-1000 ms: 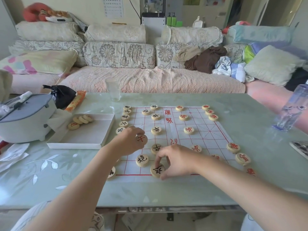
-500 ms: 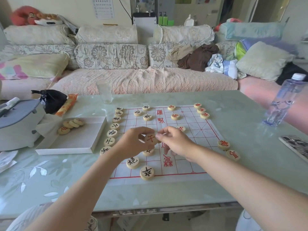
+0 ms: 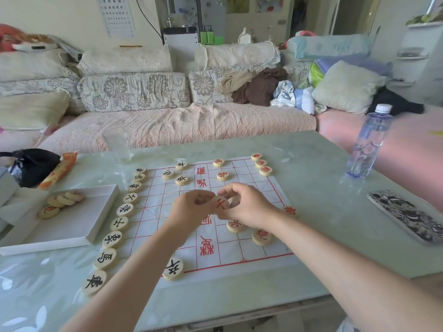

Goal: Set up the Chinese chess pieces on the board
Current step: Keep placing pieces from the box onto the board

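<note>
Over the middle of the board (image 3: 239, 248), your left hand (image 3: 191, 208) and right hand (image 3: 250, 207) both pinch one red-marked piece (image 3: 220, 202), which could drop onto the placed pieces (image 3: 236, 226) below if either grip loosens early.

Both bare arms reach forward and meet in middle. Curled fingers on left hand (image 3: 191, 208), curled fingers on right hand (image 3: 250, 207) too. Fingertips of both hands pinch one round piece (image 3: 220, 203) between them.
</note>
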Motion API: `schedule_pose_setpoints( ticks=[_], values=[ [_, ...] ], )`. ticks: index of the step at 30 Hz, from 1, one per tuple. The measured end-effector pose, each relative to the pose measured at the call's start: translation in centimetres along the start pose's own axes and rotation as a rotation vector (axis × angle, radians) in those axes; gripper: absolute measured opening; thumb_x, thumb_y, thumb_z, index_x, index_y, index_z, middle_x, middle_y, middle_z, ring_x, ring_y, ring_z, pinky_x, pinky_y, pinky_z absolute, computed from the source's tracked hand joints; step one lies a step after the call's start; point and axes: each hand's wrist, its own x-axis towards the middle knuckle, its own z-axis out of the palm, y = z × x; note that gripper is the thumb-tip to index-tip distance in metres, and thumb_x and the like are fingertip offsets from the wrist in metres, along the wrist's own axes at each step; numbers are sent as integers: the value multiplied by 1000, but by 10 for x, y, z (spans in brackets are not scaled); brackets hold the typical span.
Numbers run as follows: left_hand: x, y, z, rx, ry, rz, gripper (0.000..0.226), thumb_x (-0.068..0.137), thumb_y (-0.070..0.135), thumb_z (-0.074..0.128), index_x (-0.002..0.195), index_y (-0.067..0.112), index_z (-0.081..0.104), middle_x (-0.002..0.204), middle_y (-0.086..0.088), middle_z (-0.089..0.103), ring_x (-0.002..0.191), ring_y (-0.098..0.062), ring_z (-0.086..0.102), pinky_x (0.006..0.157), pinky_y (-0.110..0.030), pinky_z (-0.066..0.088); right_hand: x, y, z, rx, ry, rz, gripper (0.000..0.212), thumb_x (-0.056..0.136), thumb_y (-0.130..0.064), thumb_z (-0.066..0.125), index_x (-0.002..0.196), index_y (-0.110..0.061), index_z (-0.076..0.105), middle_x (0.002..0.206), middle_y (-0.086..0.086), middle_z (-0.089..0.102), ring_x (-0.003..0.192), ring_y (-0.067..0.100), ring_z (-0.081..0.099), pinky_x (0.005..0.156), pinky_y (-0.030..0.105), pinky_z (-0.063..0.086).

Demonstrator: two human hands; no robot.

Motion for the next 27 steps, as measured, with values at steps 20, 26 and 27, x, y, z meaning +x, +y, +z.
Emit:
schedule_pose_setpoints(
  ticks=[20, 26, 27],
  values=[
    [81, 8, 79, 965, -106, 191, 27, 90, 13, 54, 113, 24, 62, 115, -4, 50, 104, -22, 48, 84, -34, 50, 23, 103, -135, -444, 177, 176, 29, 68, -49, 81, 86, -36, 63, 93, -15, 66, 92, 8, 63, 88, 37, 52],
    [85, 0, 81, 931, -56, 242, 25, 88, 8, 55, 106, 24, 63, 109, -3, 52, 96, -17, 43, 73, -26, 38, 26, 100, -132, -562, 36, 188, 19, 74, -49, 79, 86, -38, 70, 92, -18, 63, 91, 8, 61, 81, 30, 52],
    [86, -1, 82, 934, -56, 244, 24, 89, 10, 55, 107, 24, 63, 109, -3, 52, 96, -17, 43, 73, -26, 38, 27, 97, -132, -607, 38, 180, 18, 76, -50, 76, 87, -37, 72, 90, -18, 60, 92, 9, 60, 81, 30, 51]
  ],
)
